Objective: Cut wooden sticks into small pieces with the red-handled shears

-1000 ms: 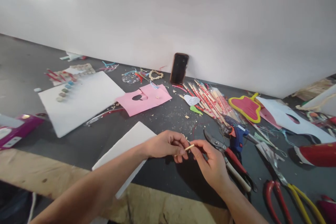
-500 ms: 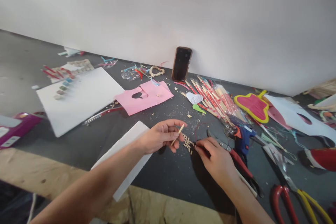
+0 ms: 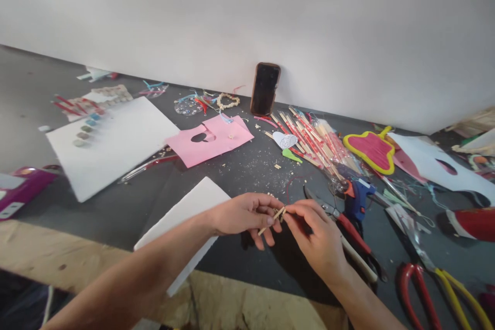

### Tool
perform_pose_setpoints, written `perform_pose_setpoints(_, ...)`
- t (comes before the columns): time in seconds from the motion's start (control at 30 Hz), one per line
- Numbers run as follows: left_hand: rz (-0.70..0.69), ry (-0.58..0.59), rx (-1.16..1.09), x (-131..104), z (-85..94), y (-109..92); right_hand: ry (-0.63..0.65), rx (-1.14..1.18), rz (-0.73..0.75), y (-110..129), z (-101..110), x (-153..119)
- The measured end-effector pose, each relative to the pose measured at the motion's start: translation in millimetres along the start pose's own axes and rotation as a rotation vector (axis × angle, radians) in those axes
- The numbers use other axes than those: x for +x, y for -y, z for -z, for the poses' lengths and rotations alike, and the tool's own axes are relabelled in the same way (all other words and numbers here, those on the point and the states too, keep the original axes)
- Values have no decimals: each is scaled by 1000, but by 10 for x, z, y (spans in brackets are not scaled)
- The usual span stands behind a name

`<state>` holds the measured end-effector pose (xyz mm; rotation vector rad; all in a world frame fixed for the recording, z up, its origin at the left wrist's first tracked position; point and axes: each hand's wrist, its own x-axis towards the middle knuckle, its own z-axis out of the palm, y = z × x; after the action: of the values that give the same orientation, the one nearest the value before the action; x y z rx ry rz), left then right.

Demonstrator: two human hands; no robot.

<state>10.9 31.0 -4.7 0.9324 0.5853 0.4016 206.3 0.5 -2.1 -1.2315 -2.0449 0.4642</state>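
OK, quick tally: two hands (image 3: 247,214) can be counted, with at least one thin wooden stick (image 3: 264,230) held. On the desk (image 3: 247,185), two white boards (image 3: 112,149), one smartphone (image 3: 265,87), one glue gun (image 3: 359,198), one pair of pruning shears (image 3: 353,234), one beaded heart (image 3: 219,102), one white heart-shaped cutout (image 3: 285,139) and one green cutout (image 3: 292,155) are found. Roughly five paint blocks (image 3: 85,128) are seen, kinda blurry. Wrapped chopsticks (image 3: 301,134)? Too jumbled to be counted, tbh.
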Motion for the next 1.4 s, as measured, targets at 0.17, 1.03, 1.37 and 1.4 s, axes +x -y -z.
perform_pose_setpoints(0.17, -2, 17, 2, 10, 9, 34, -2, 17, -4, -4, -19, 7)
perform_pose_setpoints(1.03, 9, -97, 146, 15, -10, 36, 68, 166, -49, 30, -16, 9)
perform_pose_setpoints(1.37, 37, -102, 125, 5, -39, 12, 67, 182, -29, 11, -11, 19)
perform_pose_setpoints(1.4, 36, -103, 128, 5, -39, 13, 72, 181, -29, 9, -12, 20)
